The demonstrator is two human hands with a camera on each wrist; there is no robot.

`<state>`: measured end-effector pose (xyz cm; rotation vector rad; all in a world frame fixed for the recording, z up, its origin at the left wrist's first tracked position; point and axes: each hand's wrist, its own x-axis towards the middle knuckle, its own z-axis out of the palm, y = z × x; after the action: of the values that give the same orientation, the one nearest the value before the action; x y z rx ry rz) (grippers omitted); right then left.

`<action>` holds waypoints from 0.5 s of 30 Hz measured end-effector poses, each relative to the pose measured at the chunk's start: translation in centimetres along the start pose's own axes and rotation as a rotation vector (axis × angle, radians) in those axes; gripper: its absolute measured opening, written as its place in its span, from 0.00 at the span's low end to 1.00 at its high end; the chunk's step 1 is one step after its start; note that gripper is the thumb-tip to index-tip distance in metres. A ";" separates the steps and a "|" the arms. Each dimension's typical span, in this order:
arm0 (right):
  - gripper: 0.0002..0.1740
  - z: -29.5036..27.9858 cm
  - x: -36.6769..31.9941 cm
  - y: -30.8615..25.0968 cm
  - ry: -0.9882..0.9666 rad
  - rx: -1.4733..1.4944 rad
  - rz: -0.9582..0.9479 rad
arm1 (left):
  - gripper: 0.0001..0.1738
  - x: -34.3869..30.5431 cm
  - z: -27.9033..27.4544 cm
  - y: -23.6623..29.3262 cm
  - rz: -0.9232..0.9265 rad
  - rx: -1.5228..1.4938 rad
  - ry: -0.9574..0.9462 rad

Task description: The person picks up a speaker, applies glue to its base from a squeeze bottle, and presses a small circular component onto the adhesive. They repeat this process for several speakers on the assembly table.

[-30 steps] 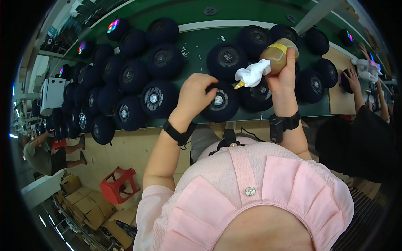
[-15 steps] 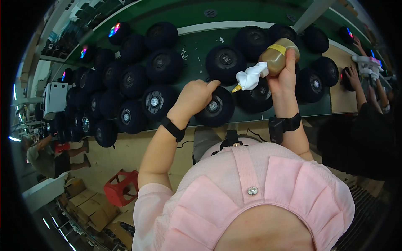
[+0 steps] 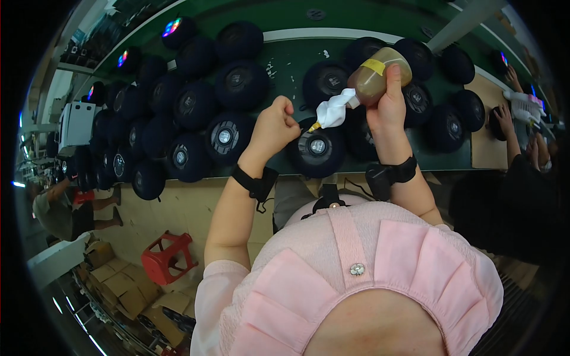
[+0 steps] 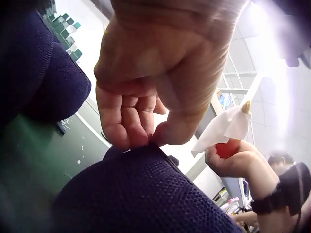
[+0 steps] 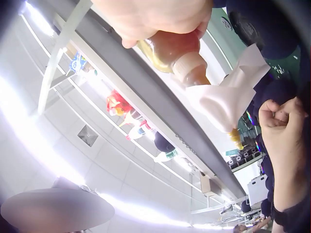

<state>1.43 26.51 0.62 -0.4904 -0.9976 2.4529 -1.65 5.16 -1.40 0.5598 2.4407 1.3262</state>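
My left hand (image 3: 272, 132) pinches the edge of the navy mesh cover on a round unit (image 3: 317, 155); the left wrist view shows thumb and fingertips meeting on the dark fabric (image 4: 146, 194). In my right hand (image 3: 389, 110) is a squeeze bottle (image 3: 378, 77) of amber liquid with a yellow band, tilted down to the left. White cloth (image 3: 333, 109) is wrapped round its neck. The yellow nozzle tip (image 3: 314, 126) is at the unit's upper edge, close to my left fingertips; whether it touches cannot be told.
Several more navy round units (image 3: 241, 84) crowd the green table (image 3: 284, 65) at left, behind and at right. A white box (image 3: 77, 124) stands far left. Another person's hand (image 3: 504, 118) is at a unit on the right. A red stool (image 3: 168, 258) stands below the table.
The bottle has moved left and its nozzle has come down to the unit's edge. My left hand, earlier with a finger pointing across the unit, has drawn its fingers in at the cover's edge.
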 end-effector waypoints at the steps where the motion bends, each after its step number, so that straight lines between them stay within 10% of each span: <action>1: 0.27 -0.1 0.1 0.4 -0.012 -0.031 -0.026 | 0.15 0.0 0.1 -0.2 0.002 -0.026 0.009; 15: 0.27 0.4 -0.9 2.2 -0.233 -0.284 -0.360 | 0.13 -0.2 0.2 -0.1 -0.010 -0.034 0.047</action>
<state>1.43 24.40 -0.57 -0.0960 -1.4049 2.0871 -1.36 5.13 -1.58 0.5127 2.4505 1.3891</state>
